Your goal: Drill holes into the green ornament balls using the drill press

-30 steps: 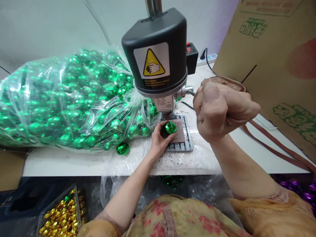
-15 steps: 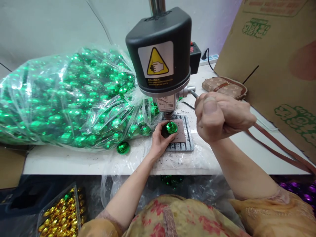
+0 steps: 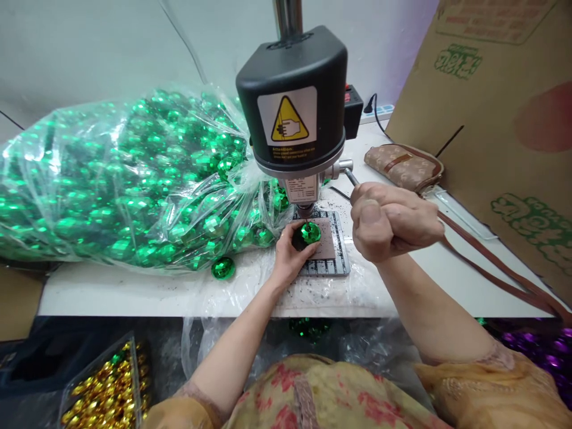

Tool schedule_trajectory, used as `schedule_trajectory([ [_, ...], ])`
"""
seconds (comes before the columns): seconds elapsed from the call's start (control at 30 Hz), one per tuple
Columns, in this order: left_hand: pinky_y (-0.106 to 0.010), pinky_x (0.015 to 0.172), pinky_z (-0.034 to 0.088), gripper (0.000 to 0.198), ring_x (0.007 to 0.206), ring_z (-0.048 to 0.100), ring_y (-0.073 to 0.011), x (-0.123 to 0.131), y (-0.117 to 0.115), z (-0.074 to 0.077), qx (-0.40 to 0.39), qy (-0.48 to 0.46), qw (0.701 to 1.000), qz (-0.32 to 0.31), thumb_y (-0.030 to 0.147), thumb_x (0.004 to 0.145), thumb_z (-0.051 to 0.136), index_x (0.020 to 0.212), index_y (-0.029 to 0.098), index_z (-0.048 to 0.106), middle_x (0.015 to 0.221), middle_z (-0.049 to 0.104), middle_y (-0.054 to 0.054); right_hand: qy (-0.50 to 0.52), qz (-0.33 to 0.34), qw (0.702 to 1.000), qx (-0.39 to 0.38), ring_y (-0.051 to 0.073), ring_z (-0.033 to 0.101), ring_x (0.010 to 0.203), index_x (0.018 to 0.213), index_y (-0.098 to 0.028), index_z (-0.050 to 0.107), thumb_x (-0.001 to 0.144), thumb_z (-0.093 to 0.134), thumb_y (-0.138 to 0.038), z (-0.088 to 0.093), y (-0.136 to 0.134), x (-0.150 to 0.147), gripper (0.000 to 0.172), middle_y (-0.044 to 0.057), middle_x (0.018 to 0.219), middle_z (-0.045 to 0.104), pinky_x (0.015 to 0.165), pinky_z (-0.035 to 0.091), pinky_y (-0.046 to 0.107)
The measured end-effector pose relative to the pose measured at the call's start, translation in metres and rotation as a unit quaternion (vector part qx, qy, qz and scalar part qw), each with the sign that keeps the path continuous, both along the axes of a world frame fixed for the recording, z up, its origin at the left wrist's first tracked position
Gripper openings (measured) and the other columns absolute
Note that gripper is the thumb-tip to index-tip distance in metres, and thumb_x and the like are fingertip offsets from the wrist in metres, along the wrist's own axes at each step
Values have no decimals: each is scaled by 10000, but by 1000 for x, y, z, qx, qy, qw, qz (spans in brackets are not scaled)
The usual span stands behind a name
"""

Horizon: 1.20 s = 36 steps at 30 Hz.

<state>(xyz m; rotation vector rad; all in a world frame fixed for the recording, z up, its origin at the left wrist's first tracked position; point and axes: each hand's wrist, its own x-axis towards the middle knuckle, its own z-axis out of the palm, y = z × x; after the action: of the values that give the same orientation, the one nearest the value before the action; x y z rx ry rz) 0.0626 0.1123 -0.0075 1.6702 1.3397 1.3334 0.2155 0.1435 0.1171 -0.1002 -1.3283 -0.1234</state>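
A small black bench drill press [image 3: 292, 113] stands on the white table [image 3: 125, 292]. My left hand [image 3: 290, 253] pinches a faceted green ball [image 3: 309, 231] on the brown pad of the drill's base plate [image 3: 330, 262], right under the chuck. My right hand [image 3: 393, 220] is a closed fist around the press's metal feed lever [image 3: 351, 176], to the right of the machine. One loose green ball [image 3: 222, 268] lies on the table beside my left wrist.
A big clear plastic bag of green balls [image 3: 116, 179] fills the table's left. A brown purse [image 3: 404, 167] with a long strap and a cardboard box [image 3: 500, 107] stand right. Below the table edge sit a tray of gold beads [image 3: 107, 387] and purple balls [image 3: 540, 351].
My right fist has pulled the lever downward and toward me. My left hand keeps the green ball in the same place under the chuck.
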Motion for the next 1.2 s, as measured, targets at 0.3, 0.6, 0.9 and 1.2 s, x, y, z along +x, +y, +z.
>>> schedule_trajectory([
  [0.3,-399,996,525,497,1109,674,-239,2,3,-3,-4,22,1000,19,293,747,837,1190,218,626,1173,714,-69,12,12,997,-73,34,305,411,530,-180,269,900,539,-79,14,-9,-1,469,-65,488,287,429,220,260],
  [0.6,-330,781,549,464,891,669,-195,-8,-63,13,155,124,979,40,448,782,787,1119,195,595,976,671,-47,48,39,982,-179,37,299,388,508,-199,338,890,664,-353,66,-2,-5,525,-75,440,310,442,218,282],
  [0.9,-389,877,567,401,974,661,-231,-56,-151,-17,313,405,836,-197,476,952,627,1202,163,607,1059,700,-106,92,95,982,-138,38,314,402,519,-199,376,922,556,-64,60,3,-9,461,-70,445,344,463,197,279],
  [1.2,-529,951,545,317,1159,614,-363,-146,-101,-4,64,506,816,272,259,954,591,1250,155,629,1216,613,-189,111,77,978,-157,33,322,413,491,-190,358,911,561,-91,57,1,-11,476,-66,437,299,479,191,280],
])
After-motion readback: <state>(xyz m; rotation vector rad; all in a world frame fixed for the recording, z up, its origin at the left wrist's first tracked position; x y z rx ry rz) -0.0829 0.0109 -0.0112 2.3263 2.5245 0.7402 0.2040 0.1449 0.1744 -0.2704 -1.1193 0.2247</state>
